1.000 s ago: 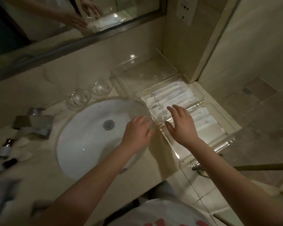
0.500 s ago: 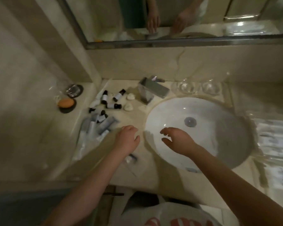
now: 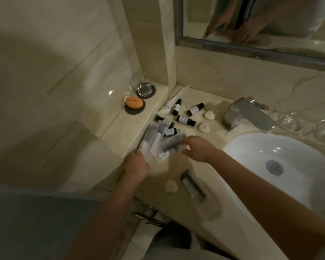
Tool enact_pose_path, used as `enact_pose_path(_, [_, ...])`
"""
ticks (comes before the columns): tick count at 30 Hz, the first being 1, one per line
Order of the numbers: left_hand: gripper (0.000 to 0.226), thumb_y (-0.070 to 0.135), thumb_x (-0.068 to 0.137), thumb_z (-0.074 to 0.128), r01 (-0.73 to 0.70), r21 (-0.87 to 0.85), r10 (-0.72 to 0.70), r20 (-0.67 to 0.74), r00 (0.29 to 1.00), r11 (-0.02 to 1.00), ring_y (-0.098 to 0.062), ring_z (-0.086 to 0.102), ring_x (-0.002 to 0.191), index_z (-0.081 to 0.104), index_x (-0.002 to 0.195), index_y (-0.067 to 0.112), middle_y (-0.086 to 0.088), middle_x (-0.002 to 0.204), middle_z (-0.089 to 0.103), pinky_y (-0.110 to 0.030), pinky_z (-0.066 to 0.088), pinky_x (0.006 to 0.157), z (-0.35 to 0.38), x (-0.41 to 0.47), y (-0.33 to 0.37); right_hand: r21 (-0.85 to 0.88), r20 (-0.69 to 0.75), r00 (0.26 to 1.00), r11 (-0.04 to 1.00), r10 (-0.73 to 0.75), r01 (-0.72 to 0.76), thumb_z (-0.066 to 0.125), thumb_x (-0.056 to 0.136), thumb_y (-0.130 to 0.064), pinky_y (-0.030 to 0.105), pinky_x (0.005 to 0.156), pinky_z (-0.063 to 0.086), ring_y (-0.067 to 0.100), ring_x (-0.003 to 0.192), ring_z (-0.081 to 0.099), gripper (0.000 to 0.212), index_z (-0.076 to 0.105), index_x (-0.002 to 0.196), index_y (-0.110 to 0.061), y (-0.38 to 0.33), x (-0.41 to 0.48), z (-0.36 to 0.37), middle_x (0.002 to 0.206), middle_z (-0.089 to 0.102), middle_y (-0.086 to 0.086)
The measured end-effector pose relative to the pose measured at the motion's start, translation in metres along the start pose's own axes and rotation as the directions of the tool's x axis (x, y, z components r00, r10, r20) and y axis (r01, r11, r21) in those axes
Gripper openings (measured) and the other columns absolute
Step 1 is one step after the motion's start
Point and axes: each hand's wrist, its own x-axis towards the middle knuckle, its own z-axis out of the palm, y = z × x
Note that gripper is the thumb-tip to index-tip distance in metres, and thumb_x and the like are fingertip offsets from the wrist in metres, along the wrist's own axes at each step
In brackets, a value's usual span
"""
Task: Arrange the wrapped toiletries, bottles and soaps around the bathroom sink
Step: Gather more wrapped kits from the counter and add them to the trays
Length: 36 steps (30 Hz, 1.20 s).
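Note:
Several wrapped toiletry packets (image 3: 158,141) lie in a blurred heap on the marble counter left of the white sink (image 3: 281,162). My left hand (image 3: 137,166) touches the near end of the heap; its grip is blurred. My right hand (image 3: 197,149) reaches the heap's right side, fingers on a packet. Behind the heap lie several small dark-capped bottles (image 3: 184,120) and two round white soaps (image 3: 204,126). Another soap (image 3: 171,186) and one wrapped packet (image 3: 192,184) lie near the counter's front edge.
The chrome tap (image 3: 246,115) stands behind the sink, with upturned glasses (image 3: 296,122) to its right. On the left ledge a glass (image 3: 142,85) and an orange oval object (image 3: 134,103) rest on dark coasters. A mirror (image 3: 261,21) hangs above.
My view has swung left from the acrylic tray to the counter's left side. Both hands have moved from over the sink to the heap of wrapped packets.

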Motion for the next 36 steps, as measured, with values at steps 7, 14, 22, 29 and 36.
enact_pose_path(7, [0.031, 0.017, 0.09, 0.045, -0.096, 0.142, 0.108, -0.081, 0.991, 0.985, -0.029, 0.053, 0.111, 0.044, 0.12, 0.008, -0.015, 0.124, 0.052, -0.036, 0.048, 0.091, 0.017, 0.027, -0.01, -0.026, -0.118, 0.991, 0.998, 0.056, -0.059, 0.051, 0.09, -0.026, 0.042, 0.09, 0.049, 0.031, 0.112, 0.054, 0.041, 0.047, 0.129, -0.013, -0.005, 0.069, -0.026, 0.127, 0.055, 0.014])
enact_pose_path(14, [0.033, 0.015, 0.093, 0.045, -0.1, 0.229, 0.105, -0.009, 0.994, 0.968, -0.032, 0.054, 0.113, 0.041, 0.124, 0.007, -0.015, 0.126, 0.051, -0.04, 0.05, 0.085, 0.02, 0.042, -0.014, -0.26, -0.1, 0.995, 0.965, 0.014, -0.039, 0.048, 0.088, -0.011, 0.044, 0.099, 0.04, 0.03, 0.129, 0.039, 0.056, 0.032, 0.141, -0.02, -0.016, 0.149, -0.043, 0.144, 0.039, 0.01])
enact_pose_path(22, [0.028, 0.026, 0.078, 0.066, -0.114, 0.125, 0.119, -0.034, 0.992, 0.986, -0.034, 0.065, 0.084, 0.057, 0.101, 0.012, -0.015, 0.093, 0.064, -0.037, 0.053, 0.063, 0.022, 0.039, -0.017, -0.541, -0.023, 0.995, 0.839, -0.093, 0.066, 0.063, 0.082, -0.023, 0.043, 0.098, 0.038, 0.03, 0.126, 0.039, 0.052, 0.044, 0.131, -0.02, -0.026, 0.186, -0.031, 0.136, 0.044, 0.011])
enact_pose_path(29, [0.024, 0.014, 0.091, 0.049, -0.089, -0.003, 0.088, -0.043, 0.995, 0.996, -0.031, 0.055, 0.11, 0.047, 0.113, 0.008, -0.016, 0.119, 0.058, -0.038, 0.044, 0.088, 0.012, 0.041, -0.011, -0.405, -0.279, 0.911, 0.898, -0.303, 0.174, 0.052, 0.088, -0.015, 0.04, 0.091, 0.038, 0.032, 0.114, 0.05, 0.032, 0.061, 0.119, -0.017, -0.024, 0.177, -0.038, 0.118, 0.061, 0.009])
enact_pose_path(36, [0.031, 0.01, 0.086, 0.058, 0.06, -0.462, -0.089, -0.041, 0.995, 0.885, -0.03, 0.058, 0.107, 0.05, 0.116, 0.007, -0.015, 0.115, 0.06, -0.033, 0.046, 0.087, 0.001, 0.024, -0.008, -0.175, -0.613, 0.682, 0.91, -0.399, 0.375, 0.059, 0.083, -0.012, 0.042, 0.07, 0.051, 0.033, 0.089, 0.063, 0.022, 0.07, 0.102, -0.014, -0.034, 0.124, -0.052, 0.098, 0.072, 0.008])
